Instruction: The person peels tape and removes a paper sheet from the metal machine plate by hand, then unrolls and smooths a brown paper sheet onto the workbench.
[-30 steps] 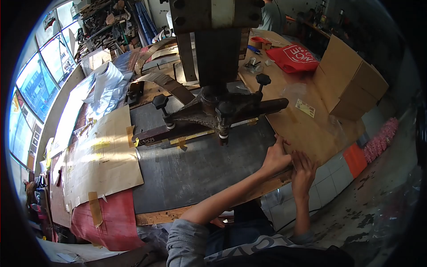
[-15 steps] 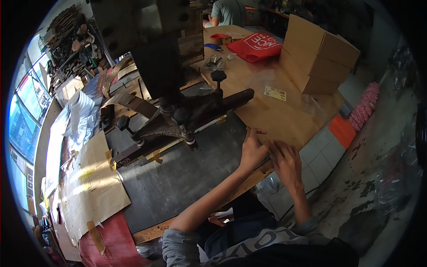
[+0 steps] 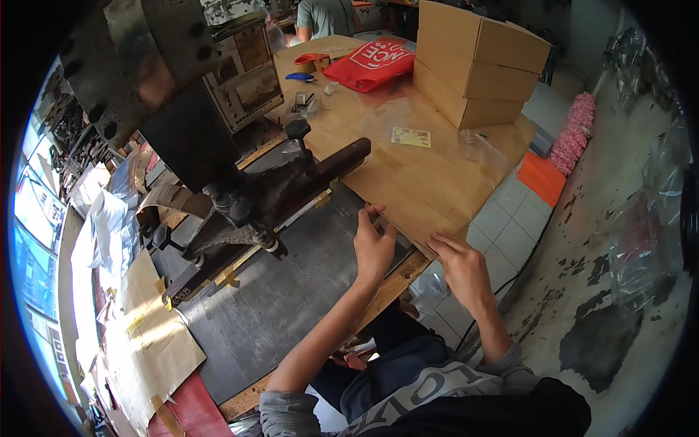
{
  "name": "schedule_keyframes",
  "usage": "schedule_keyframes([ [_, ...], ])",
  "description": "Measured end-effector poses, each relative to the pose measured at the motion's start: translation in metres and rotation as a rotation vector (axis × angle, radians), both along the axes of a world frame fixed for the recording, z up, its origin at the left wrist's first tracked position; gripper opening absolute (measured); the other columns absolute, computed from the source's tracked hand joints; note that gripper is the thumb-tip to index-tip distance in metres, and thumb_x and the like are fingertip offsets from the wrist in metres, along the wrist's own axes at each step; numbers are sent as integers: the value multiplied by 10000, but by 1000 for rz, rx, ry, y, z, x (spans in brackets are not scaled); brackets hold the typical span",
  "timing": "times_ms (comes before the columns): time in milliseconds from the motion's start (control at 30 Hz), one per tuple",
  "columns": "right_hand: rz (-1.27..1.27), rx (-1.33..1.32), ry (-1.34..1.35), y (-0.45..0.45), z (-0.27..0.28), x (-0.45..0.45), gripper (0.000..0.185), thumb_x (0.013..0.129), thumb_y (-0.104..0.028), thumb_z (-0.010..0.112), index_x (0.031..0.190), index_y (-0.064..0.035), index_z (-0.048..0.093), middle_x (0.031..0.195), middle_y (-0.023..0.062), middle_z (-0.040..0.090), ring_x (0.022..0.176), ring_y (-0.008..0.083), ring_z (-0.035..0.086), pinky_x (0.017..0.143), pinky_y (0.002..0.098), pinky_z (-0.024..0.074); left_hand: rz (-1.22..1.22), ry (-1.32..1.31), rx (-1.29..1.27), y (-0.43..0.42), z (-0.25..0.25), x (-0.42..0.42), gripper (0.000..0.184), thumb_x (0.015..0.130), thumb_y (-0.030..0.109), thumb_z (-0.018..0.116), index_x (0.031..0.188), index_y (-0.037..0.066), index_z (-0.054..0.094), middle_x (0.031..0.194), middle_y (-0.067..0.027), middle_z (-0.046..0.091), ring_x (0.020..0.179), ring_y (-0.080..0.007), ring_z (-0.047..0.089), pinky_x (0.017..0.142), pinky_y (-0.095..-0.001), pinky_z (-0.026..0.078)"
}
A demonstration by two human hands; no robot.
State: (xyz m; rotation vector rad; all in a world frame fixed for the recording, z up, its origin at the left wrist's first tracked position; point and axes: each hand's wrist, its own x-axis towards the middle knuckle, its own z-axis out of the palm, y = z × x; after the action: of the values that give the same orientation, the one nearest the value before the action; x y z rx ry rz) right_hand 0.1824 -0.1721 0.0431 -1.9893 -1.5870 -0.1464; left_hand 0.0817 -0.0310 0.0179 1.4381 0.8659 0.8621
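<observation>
My left hand [image 3: 374,246] is over the right edge of the dark sheet [image 3: 291,288], beside the brown paper-covered board [image 3: 429,197]. Its fingers are bent, with the index finger and thumb apart, and nothing shows in it. On the front corner of the brown board rests my right hand [image 3: 463,268], fingers stretched out and pointing left. Beyond the dark sheet stands a black metal press frame [image 3: 244,211] with knobs, its bar reaching toward the brown board.
Cardboard boxes [image 3: 477,65] stand at the back right near a red bag [image 3: 371,64]. A yellow card [image 3: 411,137] lies on the brown surface. Brown paper [image 3: 156,320] covers the left side. A person [image 3: 324,18] is in the background.
The view has swung right, so the press and table sit further left. My left hand has opened from a closer grip, and my right hand has moved slightly away from it along the board's edge.
</observation>
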Motion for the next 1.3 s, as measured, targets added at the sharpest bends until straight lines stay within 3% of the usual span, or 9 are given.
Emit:
schedule_keyframes([
  [200,-122,-5,0,-1,20,19,59,814,-21,603,858,-3,637,859,115,681,731,296,664,619,357,523,77,-71,48,-1,-16,8,388,791,-50,563,1144,6,414,1245,-189,497,1122,-324,585,879,-371,484],
  [400,-263,170,-135,6,17,14,56,830,-55,624,815,-19,584,752,97,649,663,282,646,577,351,503,65,-62,134,-2,-22,7,381,774,-67,566,1124,4,432,1259,-196,484,1137,-318,576,869,-369,502],
  [700,-257,345,-59,21,17,45,36,832,-45,625,860,-28,610,817,101,671,723,278,659,596,344,503,39,44,234,-5,-20,5,235,786,-22,573,1016,26,587,1369,-222,400,1144,-302,570,877,-345,506],
  [800,-276,340,-28,30,21,58,42,840,-49,617,877,-31,619,817,108,667,734,289,654,607,353,496,40,27,210,-6,-22,7,236,788,-26,528,1001,36,608,1360,-281,374,1278,-405,403,813,-346,531],
  [1000,-399,260,56,57,13,93,82,846,-99,611,894,-37,634,806,130,662,722,324,641,634,384,497,56,116,353,-6,-23,6,273,790,-19,528,1028,60,636,1363,-307,353,1241,-409,447,799,-341,528],
  [1100,-531,-52,-41,72,10,101,132,848,-109,599,958,-43,632,889,118,663,841,310,639,742,405,493,45,94,230,-9,-16,5,277,787,-3,554,1032,75,656,1391,-254,364,1264,-383,431,898,-355,505],
  [1133,-522,40,-259,76,10,95,152,849,-111,595,982,-43,623,919,111,653,895,300,626,786,417,478,45,108,240,-9,-14,6,279,788,-2,553,1034,76,658,1396,-253,360,1258,-386,436,892,-357,505],
  [1233,-307,239,-651,97,12,56,235,849,-141,597,1063,-43,587,1000,91,612,1058,268,570,913,458,419,45,137,256,-11,-11,5,287,788,0,549,1043,76,657,1407,-251,354,1242,-388,453,876,-362,505],
  [1300,51,253,-569,111,16,32,262,846,-197,608,1062,-50,587,1001,87,599,1083,254,558,916,455,420,40,135,244,-12,-10,5,296,786,1,549,1054,71,653,1409,-249,360,1234,-383,464,865,-364,505],
])
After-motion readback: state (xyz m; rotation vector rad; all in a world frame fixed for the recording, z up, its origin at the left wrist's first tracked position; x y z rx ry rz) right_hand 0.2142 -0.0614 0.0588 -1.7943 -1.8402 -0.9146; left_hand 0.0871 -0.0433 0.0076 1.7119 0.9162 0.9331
